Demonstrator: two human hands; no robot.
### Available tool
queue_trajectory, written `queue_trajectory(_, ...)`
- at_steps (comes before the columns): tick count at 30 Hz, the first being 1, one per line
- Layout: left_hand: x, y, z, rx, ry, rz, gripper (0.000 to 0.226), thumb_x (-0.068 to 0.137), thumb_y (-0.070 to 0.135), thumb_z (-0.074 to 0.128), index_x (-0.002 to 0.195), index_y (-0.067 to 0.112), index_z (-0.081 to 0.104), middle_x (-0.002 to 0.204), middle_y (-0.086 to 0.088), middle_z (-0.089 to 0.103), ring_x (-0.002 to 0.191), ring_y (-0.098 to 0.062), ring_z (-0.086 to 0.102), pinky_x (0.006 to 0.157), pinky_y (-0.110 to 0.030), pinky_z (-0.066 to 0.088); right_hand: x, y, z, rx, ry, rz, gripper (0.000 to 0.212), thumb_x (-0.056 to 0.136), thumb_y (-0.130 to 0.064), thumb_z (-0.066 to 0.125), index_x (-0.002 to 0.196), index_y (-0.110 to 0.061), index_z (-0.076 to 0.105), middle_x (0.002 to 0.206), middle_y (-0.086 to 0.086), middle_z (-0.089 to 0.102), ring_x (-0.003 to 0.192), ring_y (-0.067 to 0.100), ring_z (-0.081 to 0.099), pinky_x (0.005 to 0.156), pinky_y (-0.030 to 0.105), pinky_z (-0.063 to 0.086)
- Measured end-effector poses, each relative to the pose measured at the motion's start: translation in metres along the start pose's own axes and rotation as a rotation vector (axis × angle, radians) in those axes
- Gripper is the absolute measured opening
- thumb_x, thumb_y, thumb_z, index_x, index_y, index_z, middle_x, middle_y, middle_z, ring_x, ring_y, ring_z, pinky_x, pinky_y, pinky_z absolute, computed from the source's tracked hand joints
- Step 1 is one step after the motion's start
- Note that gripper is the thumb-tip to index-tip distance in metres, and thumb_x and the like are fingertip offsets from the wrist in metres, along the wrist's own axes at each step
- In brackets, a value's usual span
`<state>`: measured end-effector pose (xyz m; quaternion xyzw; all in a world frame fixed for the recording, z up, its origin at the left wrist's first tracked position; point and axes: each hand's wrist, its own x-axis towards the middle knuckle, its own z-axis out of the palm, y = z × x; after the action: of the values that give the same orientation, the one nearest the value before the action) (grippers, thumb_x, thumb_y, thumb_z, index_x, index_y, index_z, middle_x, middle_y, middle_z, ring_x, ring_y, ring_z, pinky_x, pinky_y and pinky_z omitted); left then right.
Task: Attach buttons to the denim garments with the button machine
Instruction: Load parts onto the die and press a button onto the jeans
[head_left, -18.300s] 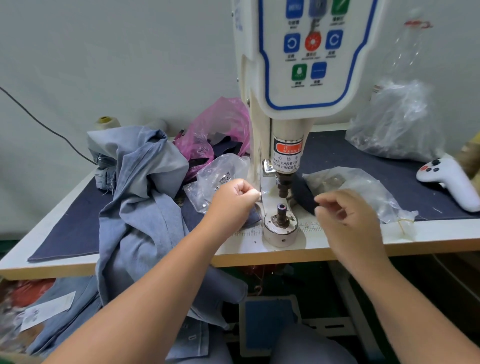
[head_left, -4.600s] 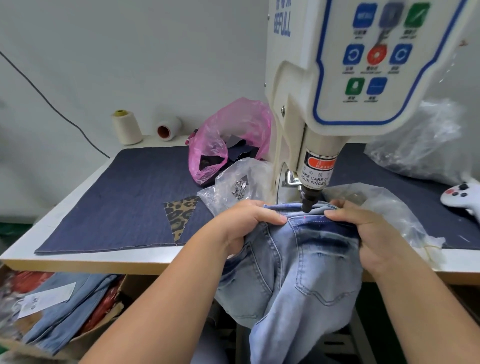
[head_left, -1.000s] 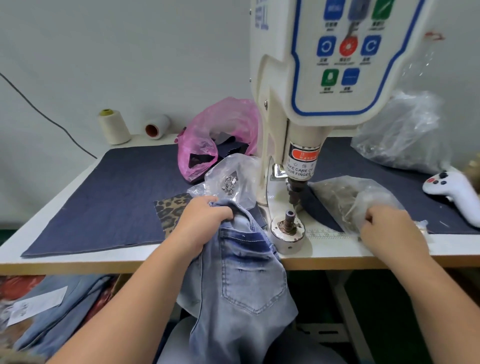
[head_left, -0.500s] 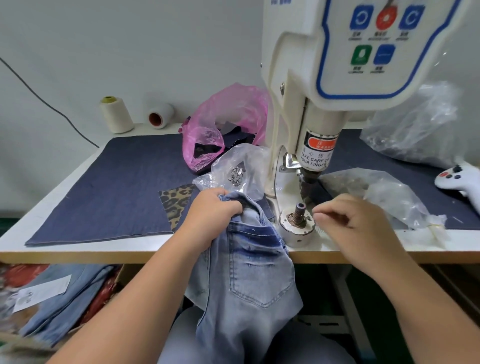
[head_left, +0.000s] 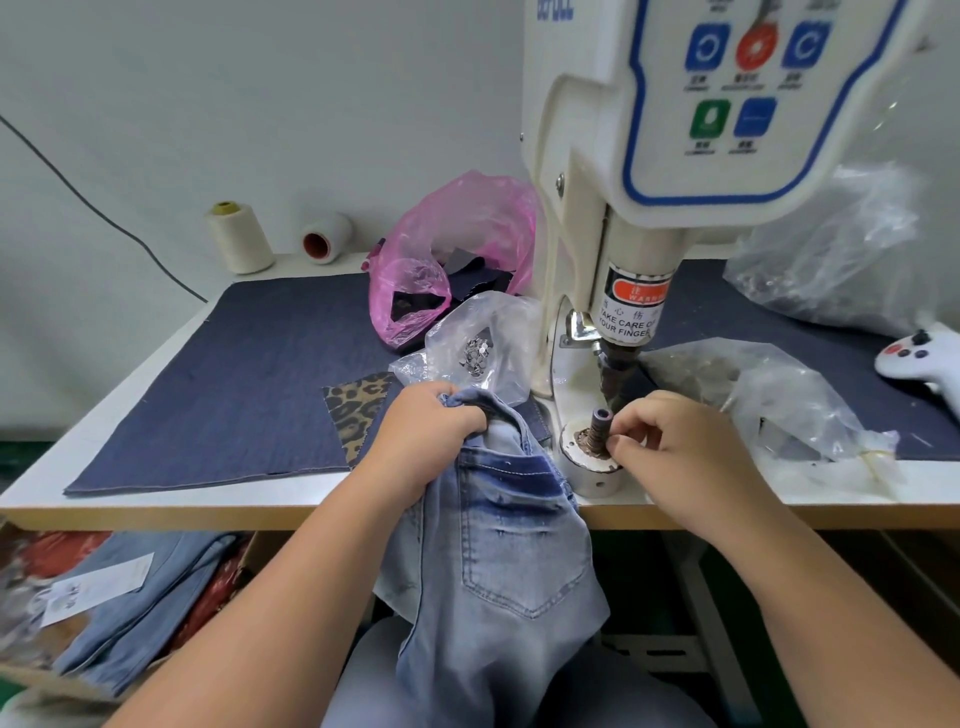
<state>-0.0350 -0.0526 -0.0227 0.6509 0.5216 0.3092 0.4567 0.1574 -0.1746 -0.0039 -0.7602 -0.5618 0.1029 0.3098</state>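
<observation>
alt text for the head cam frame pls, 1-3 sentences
At a button machine, a person's right hand pinches at the lower die post while the left hand grips bunched light-wash jeans hanging off the table edge. Clear bags of metal parts flank the machine.

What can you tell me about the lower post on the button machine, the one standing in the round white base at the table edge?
The lower post is a short, dark metal cylinder, brownish and worn, with a purplish top end. It stands upright in the middle of a round white base, chipped and scuffed around the hole, near the table's front edge. It sits directly below the machine's upper punch, with a clear gap between them. The right hand has its fingertips pinched right beside it. The jeans lie left of it, not over it.
</observation>
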Motion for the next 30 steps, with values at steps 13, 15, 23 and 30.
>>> queue_trajectory(13, -0.001, -0.001, 0.0, -0.018, -0.012, -0.009, 0.022, 0.074, 0.008, 0.064, 0.065, 0.016, 0.046, 0.059, -0.001, 0.038, 0.054, -0.014, 0.032, 0.055, -0.032, 0.025, -0.007, 0.002, 0.003, 0.085, 0.098, 0.004, 0.022, 0.098, -0.01, 0.047, 0.081, -0.024, 0.052, 0.078, -0.007, 0.059, 0.069, 0.005, 0.055, 0.057, 0.014, 0.034)
queue_trajectory(15, -0.001, 0.0, 0.0, -0.016, -0.015, -0.011, 0.019, 0.074, 0.008, 0.064, 0.067, 0.015, 0.047, 0.062, -0.003, 0.038, 0.058, -0.015, 0.033, 0.058, -0.034, 0.026, -0.011, 0.003, 0.003, 0.274, 0.175, 0.004, 0.023, 0.098, -0.012, 0.049, 0.08, -0.027, 0.054, 0.074, -0.009, 0.063, 0.066, 0.004, 0.059, 0.06, 0.02, 0.039)
queue_trajectory(23, -0.001, 0.0, -0.001, -0.016, -0.01, -0.026, 0.017, 0.073, 0.009, 0.065, 0.069, 0.015, 0.049, 0.063, -0.004, 0.039, 0.059, -0.015, 0.035, 0.059, -0.035, 0.027, -0.012, 0.002, 0.011, 0.783, 0.184, 0.04, 0.029, 0.089, -0.004, 0.067, 0.077, -0.03, 0.072, 0.066, 0.001, 0.069, 0.057, 0.01, 0.061, 0.053, 0.02, 0.05)
queue_trajectory(30, -0.002, 0.001, -0.001, -0.014, -0.016, -0.033, 0.013, 0.074, 0.009, 0.065, 0.072, 0.014, 0.053, 0.065, -0.005, 0.042, 0.061, -0.015, 0.037, 0.06, -0.034, 0.028, -0.007, -0.003, 0.014, 1.07, 0.13, 0.121, 0.009, 0.07, -0.019, 0.072, 0.077, -0.021, 0.078, 0.058, 0.003, 0.063, 0.051, 0.015, 0.055, 0.048, 0.02, 0.045)
